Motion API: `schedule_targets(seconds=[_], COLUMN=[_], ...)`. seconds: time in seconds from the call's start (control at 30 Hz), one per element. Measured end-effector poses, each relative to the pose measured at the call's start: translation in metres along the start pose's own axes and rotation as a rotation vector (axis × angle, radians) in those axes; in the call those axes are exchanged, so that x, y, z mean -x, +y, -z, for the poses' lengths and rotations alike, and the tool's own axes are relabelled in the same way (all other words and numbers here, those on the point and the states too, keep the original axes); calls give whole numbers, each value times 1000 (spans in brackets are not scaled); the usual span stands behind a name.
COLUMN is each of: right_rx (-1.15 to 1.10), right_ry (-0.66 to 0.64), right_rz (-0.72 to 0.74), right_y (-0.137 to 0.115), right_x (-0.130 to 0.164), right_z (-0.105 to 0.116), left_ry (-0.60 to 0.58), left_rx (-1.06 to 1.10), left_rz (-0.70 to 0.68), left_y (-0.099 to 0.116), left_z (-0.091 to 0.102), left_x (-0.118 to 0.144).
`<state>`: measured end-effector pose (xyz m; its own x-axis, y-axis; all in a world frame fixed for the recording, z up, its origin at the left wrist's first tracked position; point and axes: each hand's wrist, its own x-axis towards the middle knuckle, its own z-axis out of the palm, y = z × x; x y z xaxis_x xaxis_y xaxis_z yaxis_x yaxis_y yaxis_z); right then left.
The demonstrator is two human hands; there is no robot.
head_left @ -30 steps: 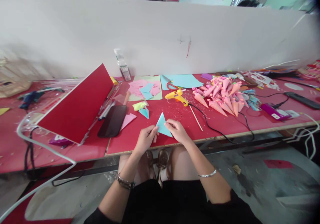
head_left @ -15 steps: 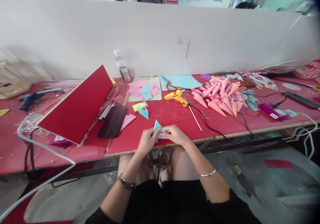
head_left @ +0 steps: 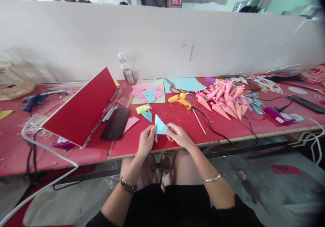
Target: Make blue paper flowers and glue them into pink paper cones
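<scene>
Both hands, left hand [head_left: 146, 141] and right hand [head_left: 178, 136], pinch a blue paper triangle [head_left: 159, 126], fingers hiding its lower edge.

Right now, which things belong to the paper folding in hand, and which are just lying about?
In use:
left hand
right hand
blue paper triangle, pinched by both hands

Lying about:
yellow glue gun
pile of pink paper cones
black phone
red board
wooden stick
</scene>
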<state>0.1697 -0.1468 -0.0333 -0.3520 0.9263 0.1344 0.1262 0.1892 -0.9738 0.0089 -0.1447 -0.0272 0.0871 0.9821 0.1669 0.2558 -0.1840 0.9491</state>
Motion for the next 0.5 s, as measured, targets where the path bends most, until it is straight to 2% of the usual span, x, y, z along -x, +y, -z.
schedule_targets(seconds=[0.1, 0.2, 0.33, 0.5], right_rx=[27, 72, 7, -7], right_ry=[77, -7, -68, -32], right_rz=[147, 230, 183, 152], right_y=[-4, -8, -6, 0], right_x=[1, 1, -1, -4], right_z=[-1, 2, 5, 5], left_ry=[35, -5, -60, -92], left_rx=[-38, -58, -52, -67], left_rz=[17, 45, 57, 30], left_y=[0, 0, -1, 0], left_z=[0, 1, 1, 2], left_x=[0, 0, 0, 0])
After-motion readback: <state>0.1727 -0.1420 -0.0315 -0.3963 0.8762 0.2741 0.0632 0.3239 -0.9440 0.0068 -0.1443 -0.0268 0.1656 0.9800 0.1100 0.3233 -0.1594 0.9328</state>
